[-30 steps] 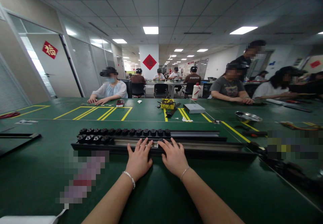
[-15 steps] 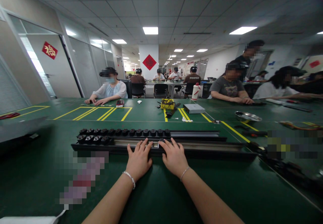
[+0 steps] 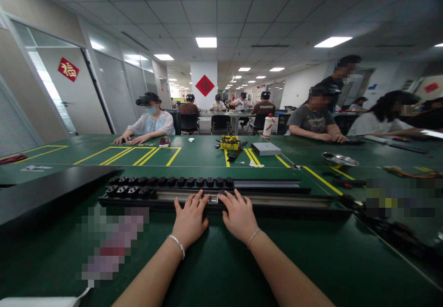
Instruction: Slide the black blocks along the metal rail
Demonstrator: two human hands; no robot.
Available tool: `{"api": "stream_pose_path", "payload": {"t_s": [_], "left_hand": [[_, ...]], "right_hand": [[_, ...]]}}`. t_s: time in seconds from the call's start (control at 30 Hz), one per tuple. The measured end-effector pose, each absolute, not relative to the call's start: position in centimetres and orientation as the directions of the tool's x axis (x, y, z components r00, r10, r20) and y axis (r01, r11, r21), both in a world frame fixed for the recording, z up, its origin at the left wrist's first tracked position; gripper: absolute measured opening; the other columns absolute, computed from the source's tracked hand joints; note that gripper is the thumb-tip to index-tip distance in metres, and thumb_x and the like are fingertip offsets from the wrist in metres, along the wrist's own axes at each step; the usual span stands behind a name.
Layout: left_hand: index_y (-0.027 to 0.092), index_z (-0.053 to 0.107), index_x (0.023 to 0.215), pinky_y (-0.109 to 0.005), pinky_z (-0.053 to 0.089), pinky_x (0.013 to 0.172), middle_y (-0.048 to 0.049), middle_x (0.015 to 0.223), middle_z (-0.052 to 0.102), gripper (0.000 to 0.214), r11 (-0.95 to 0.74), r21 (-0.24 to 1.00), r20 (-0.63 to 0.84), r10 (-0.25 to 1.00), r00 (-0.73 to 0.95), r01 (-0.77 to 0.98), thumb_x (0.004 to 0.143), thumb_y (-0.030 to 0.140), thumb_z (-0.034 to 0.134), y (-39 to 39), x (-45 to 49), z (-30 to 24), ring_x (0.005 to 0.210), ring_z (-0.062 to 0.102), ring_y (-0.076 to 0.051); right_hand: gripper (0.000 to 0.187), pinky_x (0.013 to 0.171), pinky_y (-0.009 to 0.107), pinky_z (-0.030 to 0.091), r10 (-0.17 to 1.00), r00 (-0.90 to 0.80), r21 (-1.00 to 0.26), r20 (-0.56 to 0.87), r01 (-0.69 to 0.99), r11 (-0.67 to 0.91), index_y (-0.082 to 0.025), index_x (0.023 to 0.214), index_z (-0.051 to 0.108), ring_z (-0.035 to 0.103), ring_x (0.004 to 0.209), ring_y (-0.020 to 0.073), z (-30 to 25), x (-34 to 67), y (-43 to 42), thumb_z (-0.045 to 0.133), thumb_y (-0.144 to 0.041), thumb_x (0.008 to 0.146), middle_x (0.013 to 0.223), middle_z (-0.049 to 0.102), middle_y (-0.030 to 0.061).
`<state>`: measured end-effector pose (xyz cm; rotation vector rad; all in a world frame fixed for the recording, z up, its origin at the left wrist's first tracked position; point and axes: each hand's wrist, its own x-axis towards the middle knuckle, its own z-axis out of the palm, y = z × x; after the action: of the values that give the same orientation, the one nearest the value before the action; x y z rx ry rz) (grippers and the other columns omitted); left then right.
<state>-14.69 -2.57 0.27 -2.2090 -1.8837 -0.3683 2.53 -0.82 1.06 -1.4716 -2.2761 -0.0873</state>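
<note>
A long black rail [image 3: 284,201] lies across the green table [image 3: 214,261] in front of me. My left hand [image 3: 189,218] rests on its near edge with fingers spread flat. Just to the right, my right hand [image 3: 238,214] lies on the same rail, fingers stretched out, fingertips by a small black part [image 3: 221,193]. Two rows of black round parts [image 3: 166,182] sit in the rail to the left and behind my hands. Neither hand holds anything.
A long dark panel [image 3: 48,191] reaches over the table at the left. Further back are a yellow box [image 3: 230,142], a grey flat box [image 3: 266,148] and a metal dish [image 3: 340,160]. Other people sit at the far tables. Cables lie at right.
The dark panel at the left has swung in over the table toward the rail. My hands have stayed where they were.
</note>
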Motion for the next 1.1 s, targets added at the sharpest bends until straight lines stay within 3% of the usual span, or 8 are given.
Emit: {"api": "stream_pose_path", "payload": {"t_s": [1.1], "left_hand": [[0.033, 0.032, 0.132, -0.068, 0.011, 0.099, -0.002, 0.144, 0.032, 0.06, -0.159, -0.019, 0.344, 0.926, 0.155, 0.987, 0.074, 0.03, 0.045, -2.55, -14.72, 0.23, 0.125, 0.033, -0.029]], "right_hand": [[0.046, 0.099, 0.045, 0.019, 0.856, -0.335, -0.219, 0.393, 0.87, 0.441, -0.031, 0.123, 0.045, 0.028, 0.128, 0.0241, 1.08, 2.54, -0.85, 0.045, -0.023, 0.078, 0.135, 0.044, 0.0015]]}}
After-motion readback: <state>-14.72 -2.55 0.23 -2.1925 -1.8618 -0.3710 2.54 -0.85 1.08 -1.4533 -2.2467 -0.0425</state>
